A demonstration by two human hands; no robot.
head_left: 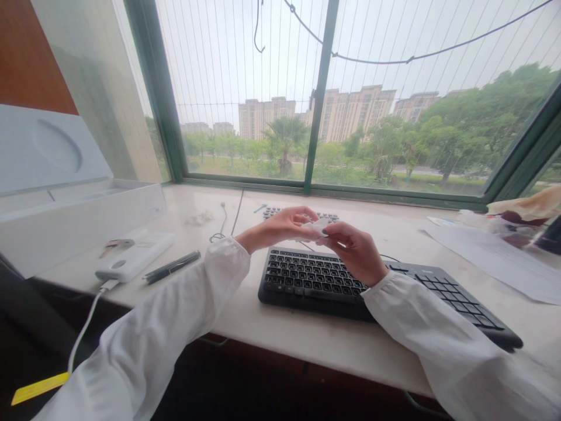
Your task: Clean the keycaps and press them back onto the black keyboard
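Observation:
Above a black keyboard [307, 278], my two hands meet over a crumpled white tissue [319, 225]. The fingers of my left hand [287, 225] are closed on the tissue. My right hand [357, 251] pinches a small dark piece [324, 233] against it; this looks like a keycap, though most of it is covered. On the keyboard's main section, the key positions show as bare square sockets. Behind my hands lie rows of loose dark keycaps [272, 213], partly hidden by my fingers.
On the left are a black pen [172, 268], a white power bank [131, 257] with a cable [85, 324], and an open white box [87, 219]. Crumpled tissue [200, 218] lies further back. Paper sheets [491, 260] rest on the right, below the window [368, 134].

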